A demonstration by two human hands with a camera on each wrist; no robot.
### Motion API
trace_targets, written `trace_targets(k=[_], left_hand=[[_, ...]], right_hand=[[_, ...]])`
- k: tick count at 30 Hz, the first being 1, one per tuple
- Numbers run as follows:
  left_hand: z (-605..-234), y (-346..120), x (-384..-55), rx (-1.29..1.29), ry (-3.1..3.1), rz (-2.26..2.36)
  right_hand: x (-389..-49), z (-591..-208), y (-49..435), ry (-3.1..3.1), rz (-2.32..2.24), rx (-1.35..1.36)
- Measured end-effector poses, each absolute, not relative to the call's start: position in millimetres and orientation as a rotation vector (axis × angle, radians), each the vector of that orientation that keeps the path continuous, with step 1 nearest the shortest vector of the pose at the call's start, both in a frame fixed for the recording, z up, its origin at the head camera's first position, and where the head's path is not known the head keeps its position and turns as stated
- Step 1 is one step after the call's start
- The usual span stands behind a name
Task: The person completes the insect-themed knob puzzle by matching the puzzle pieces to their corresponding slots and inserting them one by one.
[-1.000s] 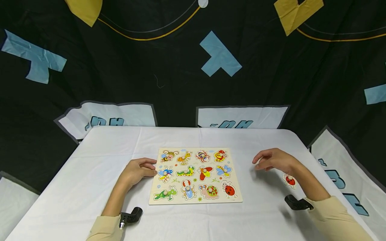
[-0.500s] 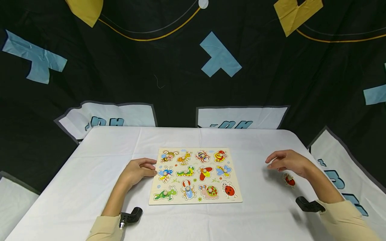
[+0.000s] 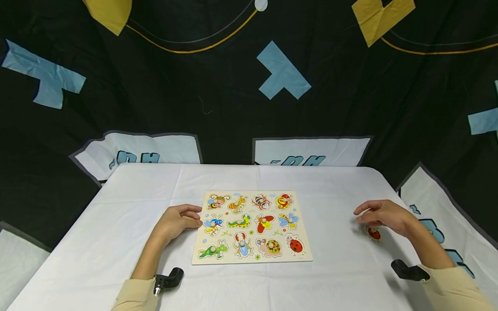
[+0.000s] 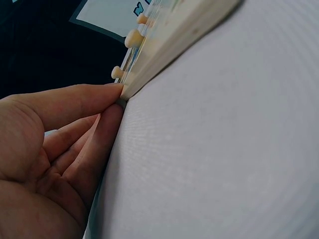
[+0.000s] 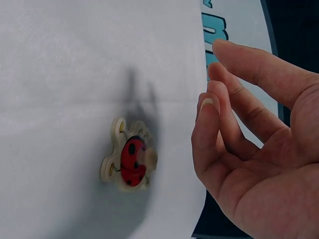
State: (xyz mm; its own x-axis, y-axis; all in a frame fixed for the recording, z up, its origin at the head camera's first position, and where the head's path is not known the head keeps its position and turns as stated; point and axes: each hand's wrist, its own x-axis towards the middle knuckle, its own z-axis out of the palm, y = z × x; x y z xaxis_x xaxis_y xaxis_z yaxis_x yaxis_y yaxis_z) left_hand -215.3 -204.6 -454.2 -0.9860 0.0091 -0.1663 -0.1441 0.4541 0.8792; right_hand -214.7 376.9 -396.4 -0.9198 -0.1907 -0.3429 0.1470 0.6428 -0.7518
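Note:
A wooden peg puzzle board (image 3: 252,235) with colourful insect pieces lies flat on the table. My left hand (image 3: 178,223) holds its left edge; in the left wrist view the thumb (image 4: 79,102) and a fingertip pinch it right at the corner of the wood. Several round knobs stand up from the pieces. To the right, a loose red ladybug puzzle piece (image 5: 132,162) with black spots and a wooden knob lies on the cloth. Over it hovers my right hand (image 3: 385,214), fingers loosely bent and holding nothing, partly covering the piece in the head view.
White cloth covers the table (image 3: 334,276). Behind it hangs a black curtain (image 3: 175,95) with blue and yellow shapes. The ladybug spot (image 3: 295,245) at the board's lower right shows a printed ladybug without a knob.
My right hand has moved right and slightly toward me, from beside the board to over the ladybug piece. The left hand and the board have stayed still.

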Motion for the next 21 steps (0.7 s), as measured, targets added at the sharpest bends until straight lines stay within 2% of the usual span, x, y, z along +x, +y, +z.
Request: trace_targets(k=[21], left_hand=[[-455, -204, -215, -0.119, 2.552, 1.579]], right_hand=[[-205, -409, 405, 2.512, -1.151, 0.085]])
